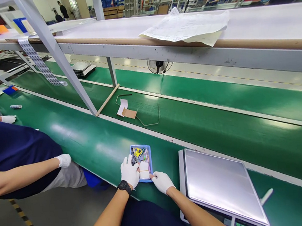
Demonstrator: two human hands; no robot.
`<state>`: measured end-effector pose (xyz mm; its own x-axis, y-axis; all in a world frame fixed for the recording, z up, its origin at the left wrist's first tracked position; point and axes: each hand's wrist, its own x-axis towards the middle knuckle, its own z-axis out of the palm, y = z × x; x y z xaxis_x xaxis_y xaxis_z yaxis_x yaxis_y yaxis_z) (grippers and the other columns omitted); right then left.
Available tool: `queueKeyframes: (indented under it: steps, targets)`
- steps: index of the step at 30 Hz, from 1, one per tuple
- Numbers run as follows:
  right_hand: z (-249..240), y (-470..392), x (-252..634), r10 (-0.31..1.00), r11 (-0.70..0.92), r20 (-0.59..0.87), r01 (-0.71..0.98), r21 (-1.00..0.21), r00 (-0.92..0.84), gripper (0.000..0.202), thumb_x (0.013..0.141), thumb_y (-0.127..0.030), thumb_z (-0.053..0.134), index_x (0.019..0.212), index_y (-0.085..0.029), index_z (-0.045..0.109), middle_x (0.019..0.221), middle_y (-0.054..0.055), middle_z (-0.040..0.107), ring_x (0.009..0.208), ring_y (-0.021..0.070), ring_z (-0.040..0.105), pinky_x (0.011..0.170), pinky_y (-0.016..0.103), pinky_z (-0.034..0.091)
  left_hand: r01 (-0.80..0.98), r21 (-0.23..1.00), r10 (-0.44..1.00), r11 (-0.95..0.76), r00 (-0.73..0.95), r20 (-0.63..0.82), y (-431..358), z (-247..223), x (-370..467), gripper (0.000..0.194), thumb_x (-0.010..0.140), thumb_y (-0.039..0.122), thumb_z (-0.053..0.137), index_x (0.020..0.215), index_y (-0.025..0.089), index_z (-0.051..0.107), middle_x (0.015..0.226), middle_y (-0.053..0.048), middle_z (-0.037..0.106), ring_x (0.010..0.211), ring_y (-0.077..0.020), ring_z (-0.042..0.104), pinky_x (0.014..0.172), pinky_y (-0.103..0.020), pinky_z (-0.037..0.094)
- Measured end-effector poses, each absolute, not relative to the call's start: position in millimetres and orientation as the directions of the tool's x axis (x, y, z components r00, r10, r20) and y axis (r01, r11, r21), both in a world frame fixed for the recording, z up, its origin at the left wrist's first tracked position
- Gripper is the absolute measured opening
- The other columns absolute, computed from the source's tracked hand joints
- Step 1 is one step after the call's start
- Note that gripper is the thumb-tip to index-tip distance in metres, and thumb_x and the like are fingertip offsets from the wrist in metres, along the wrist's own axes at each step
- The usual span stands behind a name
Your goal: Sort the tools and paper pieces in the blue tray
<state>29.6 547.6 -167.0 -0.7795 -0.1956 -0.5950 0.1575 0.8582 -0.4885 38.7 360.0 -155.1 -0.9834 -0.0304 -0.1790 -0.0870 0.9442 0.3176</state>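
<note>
Both gloved hands' fingers [136, 167] rest on the blue tray [147, 150].

Your white cloth gloves [130, 171] looked matt; the blue plastic tray [149, 156] smooth, the scale's metal plate [220, 183] brushed, the green tabletop [89, 141] glossy.

Tray [149, 152] on the near belt [89, 141], just left of the scale [220, 184]. In the tray, scissors [137, 151] at the far end, a pad [144, 172] at the near end. Left hand [129, 171] on the tray's left side, right hand [162, 182] at its near right corner. Card [126, 111] and wire [149, 122] behind, on the far belt. Paper [187, 26] on the shelf [266, 25] above. A co-worker's hand [63, 160] to the left.
</note>
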Motion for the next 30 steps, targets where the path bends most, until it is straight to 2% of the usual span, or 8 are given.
queueKeyframes:
  steps: [3, 6, 9, 15, 19, 25, 30]
  targets:
    - [-167.8, 548.1, 30.1, -0.189, 0.855, -0.597, 0.168, -0.491, -0.780, 0.031, 0.096, -0.033, 0.048, 0.071, -0.020, 0.061, 0.074, 0.003, 0.066, 0.071, 0.0181, 0.057, 0.064, 0.026, 0.034, -0.195, 0.306, -0.153, 0.932, -0.976, -0.158, 355.6, -157.9, 41.7, 0.041, 0.085, 0.025, 0.058, 0.126, 0.024, 0.063, 0.152, -0.013, 0.038, 0.136, -0.0346, 0.036, 0.110, -0.048, 0.034]
    - [-168.5, 548.8, 30.8, -0.186, 0.850, -0.598, 0.177, -0.495, -0.779, 0.032, 0.097, -0.034, 0.047, 0.071, -0.020, 0.061, 0.074, 0.002, 0.066, 0.072, 0.0183, 0.057, 0.064, 0.026, 0.034, -0.287, 0.301, -0.245, 0.909, -0.954, -0.170, 349.7, -160.9, 46.4, 0.037, 0.088, 0.024, 0.053, 0.123, 0.021, 0.065, 0.144, -0.013, 0.048, 0.129, -0.0293, 0.044, 0.109, -0.041, 0.038]
    - [-168.3, 548.9, 31.3, -0.186, 0.848, -0.598, 0.180, -0.499, -0.780, 0.031, 0.096, -0.033, 0.048, 0.072, -0.020, 0.060, 0.075, 0.003, 0.065, 0.075, 0.0188, 0.058, 0.065, 0.026, 0.035, -0.289, 0.325, -0.232, 0.901, -0.951, -0.204, 346.9, -161.6, 48.3, 0.034, 0.089, 0.023, 0.049, 0.117, 0.022, 0.068, 0.140, -0.011, 0.052, 0.125, -0.0274, 0.048, 0.106, -0.038, 0.040]
    - [-165.5, 547.4, 31.2, -0.183, 0.855, -0.598, 0.174, -0.489, -0.780, 0.031, 0.096, -0.032, 0.047, 0.069, -0.020, 0.058, 0.074, 0.003, 0.065, 0.072, 0.0186, 0.057, 0.064, 0.026, 0.034, -0.303, 0.302, -0.239, 0.904, -0.943, -0.232, 358.7, -157.8, 32.3, 0.032, 0.089, 0.033, 0.050, 0.103, 0.017, 0.073, 0.141, -0.017, 0.050, 0.128, -0.0341, 0.045, 0.105, -0.045, 0.040]
    - [-163.7, 546.7, 31.1, -0.180, 0.855, -0.597, 0.176, -0.488, -0.782, 0.031, 0.096, -0.031, 0.048, 0.070, -0.020, 0.059, 0.075, 0.002, 0.066, 0.073, 0.0181, 0.057, 0.064, 0.026, 0.035, -0.329, 0.293, -0.258, 0.898, -0.932, -0.256, 366.7, -158.6, 18.9, 0.029, 0.085, 0.037, 0.056, 0.095, 0.016, 0.074, 0.130, -0.018, 0.056, 0.131, -0.0367, 0.040, 0.107, -0.047, 0.036]
    - [-164.2, 546.4, 30.9, -0.172, 0.853, -0.596, 0.184, -0.488, -0.784, 0.029, 0.095, -0.030, 0.048, 0.072, -0.020, 0.062, 0.075, 0.003, 0.066, 0.073, 0.0185, 0.058, 0.064, 0.026, 0.035, -0.367, 0.288, -0.280, 0.885, -0.912, -0.302, 369.6, -167.8, 11.7, 0.023, 0.081, 0.039, 0.062, 0.091, 0.022, 0.073, 0.109, -0.021, 0.064, 0.121, -0.0371, 0.047, 0.105, -0.049, 0.035]
    - [-163.9, 545.4, 30.3, -0.176, 0.856, -0.593, 0.176, -0.487, -0.786, 0.029, 0.095, -0.030, 0.048, 0.074, -0.020, 0.064, 0.077, 0.004, 0.067, 0.075, 0.0194, 0.059, 0.065, 0.026, 0.035, -0.399, 0.265, -0.296, 0.878, -0.887, -0.354, 375.1, -177.7, 3.0, 0.032, 0.082, 0.048, 0.063, 0.098, 0.022, 0.071, 0.109, -0.017, 0.064, 0.114, -0.0330, 0.052, 0.102, -0.049, 0.038]
